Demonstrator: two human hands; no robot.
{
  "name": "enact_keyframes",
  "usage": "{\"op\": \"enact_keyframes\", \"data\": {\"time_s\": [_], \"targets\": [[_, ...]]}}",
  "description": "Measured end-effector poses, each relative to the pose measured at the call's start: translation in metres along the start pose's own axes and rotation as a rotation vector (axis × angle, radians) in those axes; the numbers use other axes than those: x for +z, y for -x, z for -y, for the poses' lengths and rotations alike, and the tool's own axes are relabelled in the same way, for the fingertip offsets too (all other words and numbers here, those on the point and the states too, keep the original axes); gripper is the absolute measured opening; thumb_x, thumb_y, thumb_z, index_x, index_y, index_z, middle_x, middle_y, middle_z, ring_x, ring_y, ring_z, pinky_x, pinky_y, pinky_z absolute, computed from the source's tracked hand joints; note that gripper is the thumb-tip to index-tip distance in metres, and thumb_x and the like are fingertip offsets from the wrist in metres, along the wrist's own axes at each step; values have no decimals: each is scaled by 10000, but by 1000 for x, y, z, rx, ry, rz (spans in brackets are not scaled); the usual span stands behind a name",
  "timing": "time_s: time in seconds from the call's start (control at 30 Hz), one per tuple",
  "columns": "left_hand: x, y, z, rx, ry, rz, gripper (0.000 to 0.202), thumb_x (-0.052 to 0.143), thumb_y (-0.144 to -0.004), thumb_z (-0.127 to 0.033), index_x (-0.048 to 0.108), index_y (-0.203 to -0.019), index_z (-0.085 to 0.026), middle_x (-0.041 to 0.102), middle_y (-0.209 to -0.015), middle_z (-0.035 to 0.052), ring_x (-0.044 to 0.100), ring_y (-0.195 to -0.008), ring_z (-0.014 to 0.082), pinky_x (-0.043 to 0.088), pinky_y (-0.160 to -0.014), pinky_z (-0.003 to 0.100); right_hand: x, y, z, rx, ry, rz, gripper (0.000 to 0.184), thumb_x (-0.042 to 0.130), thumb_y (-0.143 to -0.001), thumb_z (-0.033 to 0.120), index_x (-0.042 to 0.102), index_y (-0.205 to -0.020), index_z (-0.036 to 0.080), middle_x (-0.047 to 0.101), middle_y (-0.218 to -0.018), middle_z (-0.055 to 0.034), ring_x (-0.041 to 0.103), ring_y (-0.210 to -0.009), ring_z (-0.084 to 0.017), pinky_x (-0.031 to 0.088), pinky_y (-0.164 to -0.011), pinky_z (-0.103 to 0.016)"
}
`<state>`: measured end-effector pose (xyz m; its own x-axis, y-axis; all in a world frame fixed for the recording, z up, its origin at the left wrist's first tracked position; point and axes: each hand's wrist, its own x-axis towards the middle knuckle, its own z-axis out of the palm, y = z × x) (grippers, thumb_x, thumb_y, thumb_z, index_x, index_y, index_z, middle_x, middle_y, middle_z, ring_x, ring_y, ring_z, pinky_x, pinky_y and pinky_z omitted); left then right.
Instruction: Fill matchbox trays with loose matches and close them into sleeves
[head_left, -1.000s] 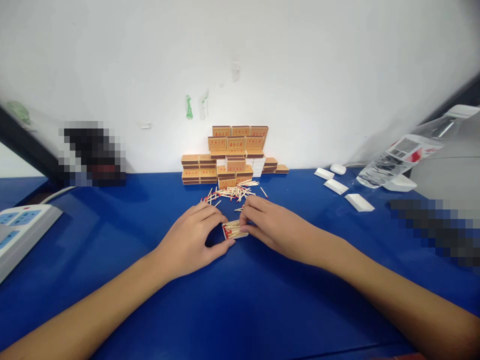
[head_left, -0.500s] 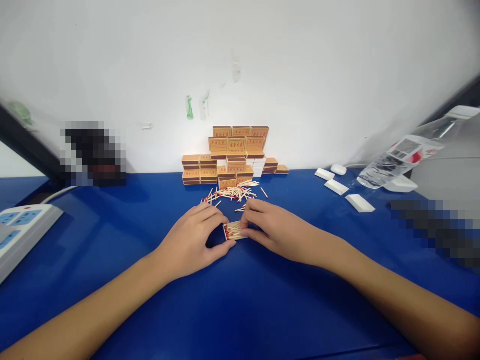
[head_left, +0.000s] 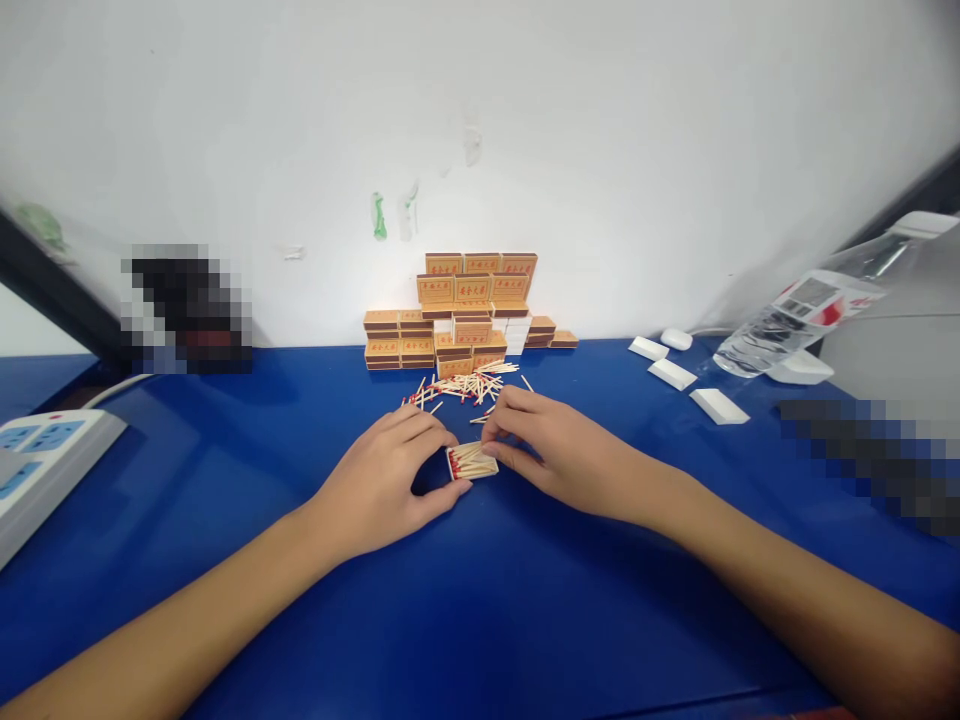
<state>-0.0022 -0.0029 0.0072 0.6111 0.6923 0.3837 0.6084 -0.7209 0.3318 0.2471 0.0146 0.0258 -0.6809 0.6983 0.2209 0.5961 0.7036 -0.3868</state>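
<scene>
A small open matchbox tray [head_left: 472, 461] filled with red-tipped matches lies on the blue table [head_left: 480, 600]. My left hand [head_left: 382, 480] curls round its left end, thumb at the near edge and fingers at the far edge. My right hand [head_left: 551, 445] rests at the tray's right end, fingers bent and pinched together over the matches, thumb against the tray's side. Just beyond the hands lies a loose heap of matches [head_left: 461, 388]. Behind it a stack of orange matchboxes [head_left: 469, 310] stands against the white wall.
White inner trays [head_left: 694, 385] lie at the right, with a white mouse-like object [head_left: 676, 338] and a plastic water bottle [head_left: 806, 310] on its side. A white power strip [head_left: 41, 460] sits at the left edge. Blurred-out patches are at far left and right.
My right hand's fingers have lifted slightly off the tray, so more of the matches in it show. The left hand has stayed put.
</scene>
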Motion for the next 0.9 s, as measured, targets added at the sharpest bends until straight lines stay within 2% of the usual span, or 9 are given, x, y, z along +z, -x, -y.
{"op": "enact_keyframes", "data": {"time_s": [0.13, 0.27, 0.43, 0.53, 0.63, 0.73, 0.83, 0.9], "targets": [[0, 0, 1, 5, 7, -4, 208, 736, -928, -337, 674, -1087, -216, 722, -1082, 69, 650, -1033, 265, 531, -983, 479, -4, 1, 1, -18, -24, 22, 94, 608, -1025, 220, 692, -1000, 186, 615, -1018, -61, 593, -880, -181, 478, -764, -321], [0, 0, 1, 11, 10, -5, 208, 733, -933, -340, 667, -1082, -210, 722, -1083, 67, 650, -1023, 259, 526, -988, 476, 1, 0, 5, -6, -40, 62, 116, 597, -1027, 206, 710, -1015, 185, 612, -1023, -57, 597, -875, -173, 477, -773, -321], [-1, 0, -1, 31, 18, -3, 191, 725, -941, -329, 664, -1073, -205, 713, -1048, 72, 648, -995, 254, 535, -952, 462, 11, -1, 11, 38, -56, 27, 123, 602, -1031, 234, 695, -971, 181, 629, -1015, -54, 602, -833, -158, 458, -707, -295], [-1, 0, -1, 29, 18, -5, 191, 725, -938, -334, 663, -1069, -209, 719, -1061, 70, 654, -1010, 258, 540, -948, 472, 7, -1, 10, 23, -52, 13, 116, 616, -1018, 239, 686, -941, 189, 635, -984, -45, 589, -796, -149, 443, -687, -288], [-2, 0, 0, 11, 16, -7, 204, 729, -934, -341, 668, -1084, -217, 730, -1087, 65, 663, -1021, 256, 542, -960, 485, -7, -2, -3, 30, -12, -82, 117, 619, -1009, 247, 669, -915, 199, 638, -896, -29, 574, -764, -153, 431, -688, -292], [-4, 0, 1, -9, 27, -13, 203, 722, -936, -345, 671, -1093, -226, 735, -1096, 54, 668, -1019, 246, 547, -956, 479, -23, -2, -29, 121, 125, -179, 128, 615, -999, 258, 652, -892, 197, 629, -818, -22, 545, -707, -159, 394, -654, -304], [-7, 0, 1, -18, 48, -9, 207, 719, -936, -358, 675, -1088, -225, 735, -1090, 49, 669, -1021, 240, 545, -955, 469, -30, 0, -52, 189, 190, -130, 127, 624, -983, 252, 659, -875, 196, 613, -795, -21, 535, -694, -165, 384, -647, -312], [-8, -1, 1, -13, 60, -3, 215, 724, -931, -358, 679, -1090, -220, 735, -1077, 46, 666, -1018, 236, 542, -954, 462, -27, 1, -56, 157, 134, -89, 103, 622, -986, 242, 675, -911, 196, 612, -828, -24, 554, -727, -167, 415, -673, -312]]}}
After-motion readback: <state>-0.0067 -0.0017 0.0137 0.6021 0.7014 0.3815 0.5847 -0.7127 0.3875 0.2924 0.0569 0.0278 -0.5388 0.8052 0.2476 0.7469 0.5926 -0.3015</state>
